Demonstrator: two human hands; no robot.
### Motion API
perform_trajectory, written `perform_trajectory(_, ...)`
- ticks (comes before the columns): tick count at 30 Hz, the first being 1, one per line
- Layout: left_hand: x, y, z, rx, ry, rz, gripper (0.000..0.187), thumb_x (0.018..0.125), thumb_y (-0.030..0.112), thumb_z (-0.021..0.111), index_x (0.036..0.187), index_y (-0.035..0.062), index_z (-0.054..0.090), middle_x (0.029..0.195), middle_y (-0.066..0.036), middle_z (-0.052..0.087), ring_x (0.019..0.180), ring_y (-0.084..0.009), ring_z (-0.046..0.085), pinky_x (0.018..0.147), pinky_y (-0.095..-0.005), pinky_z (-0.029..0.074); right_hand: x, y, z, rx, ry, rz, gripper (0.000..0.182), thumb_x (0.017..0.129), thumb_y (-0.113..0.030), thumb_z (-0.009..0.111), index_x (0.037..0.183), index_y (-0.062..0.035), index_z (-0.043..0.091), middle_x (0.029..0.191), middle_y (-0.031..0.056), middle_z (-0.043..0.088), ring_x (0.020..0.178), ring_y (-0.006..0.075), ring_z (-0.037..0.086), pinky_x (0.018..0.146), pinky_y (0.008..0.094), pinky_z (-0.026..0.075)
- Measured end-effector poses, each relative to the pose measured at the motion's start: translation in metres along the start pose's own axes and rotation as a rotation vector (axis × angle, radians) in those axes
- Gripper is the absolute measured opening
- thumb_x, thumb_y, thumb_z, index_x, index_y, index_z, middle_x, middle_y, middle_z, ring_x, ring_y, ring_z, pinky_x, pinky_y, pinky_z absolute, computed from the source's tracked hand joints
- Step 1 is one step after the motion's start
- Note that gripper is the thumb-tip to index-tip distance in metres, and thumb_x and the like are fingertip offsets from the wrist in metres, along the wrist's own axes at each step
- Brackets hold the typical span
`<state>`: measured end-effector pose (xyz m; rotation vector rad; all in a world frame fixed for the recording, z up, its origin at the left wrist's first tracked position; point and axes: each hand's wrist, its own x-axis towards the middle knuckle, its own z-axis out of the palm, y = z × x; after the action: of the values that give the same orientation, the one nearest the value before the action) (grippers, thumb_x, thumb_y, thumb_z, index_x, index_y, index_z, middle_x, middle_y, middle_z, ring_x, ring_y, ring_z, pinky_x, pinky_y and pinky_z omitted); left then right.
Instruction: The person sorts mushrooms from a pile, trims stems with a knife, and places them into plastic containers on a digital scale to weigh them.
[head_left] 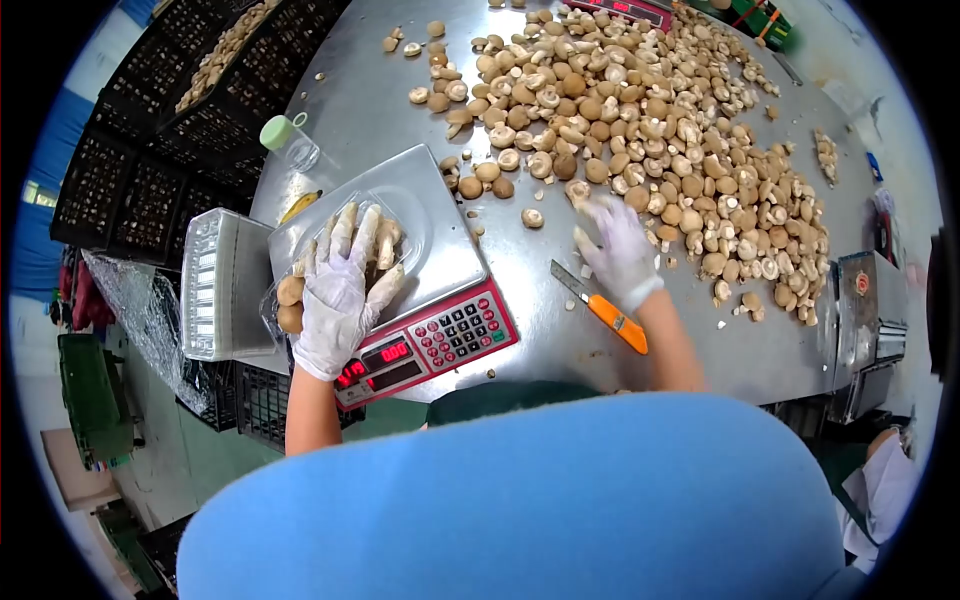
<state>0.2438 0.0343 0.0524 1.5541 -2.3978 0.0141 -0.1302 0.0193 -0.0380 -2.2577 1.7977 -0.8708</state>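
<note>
My left hand (338,290), in a whitish glove, lies with fingers spread over mushrooms (290,303) in a clear plastic tray (408,212). The tray rests on the steel pan (455,240) of a red digital scale (440,340) and is partly hidden by the hand. To the right, my gloved right hand (618,250) is over the table, thumb and fingers apart, its slightly blurred fingertips right at a single mushroom (577,192). An orange utility knife (615,322), blade out, lies just below that hand.
A big heap of mushrooms (690,185) covers the table's middle and right. Stacked clear trays (205,285) stand left of the scale, with a green-capped jar (290,142) behind. Black crates (130,190) line the far left. A second red scale (640,12) sits at the back.
</note>
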Motion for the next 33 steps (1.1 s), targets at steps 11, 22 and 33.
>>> perform_trajectory(11,-0.003,-0.003,0.000,-0.176,0.115,-0.089,0.067,0.092,0.034,0.066,0.150,0.0100,0.044,0.153,-0.024,0.037,0.135,-0.0438,0.043,0.114,-0.0502,0.031,0.208,-0.022,0.100,-0.330,-0.506,0.000,0.044,0.085,-0.017,0.070,0.129,-0.0184,0.063,0.124,0.0140,0.060,0.121,0.0307,0.059,0.100,0.0432,0.051)
perform_trajectory(22,-0.023,-0.028,-0.011,-0.269,0.521,-0.203,0.050,0.105,0.022,0.043,0.150,0.0009,0.040,0.155,-0.020,0.030,0.135,-0.0275,0.044,0.099,-0.0371,0.049,0.164,-0.070,0.095,-0.187,-0.557,-0.362,0.032,0.088,-0.022,0.062,0.120,-0.0187,0.068,0.110,0.0185,0.065,0.111,0.0355,0.063,0.097,0.0456,0.052)
perform_trajectory(33,-0.092,-0.037,-0.049,-0.096,0.722,-0.511,0.043,0.101,0.014,0.055,0.142,0.0029,0.052,0.148,-0.017,0.044,0.137,-0.0301,0.042,0.114,-0.0391,0.033,0.155,-0.008,0.134,0.318,-0.034,-0.204,0.045,0.074,-0.029,0.085,0.111,-0.0063,0.072,0.102,0.0107,0.065,0.095,0.0259,0.064,0.090,0.0363,0.052)
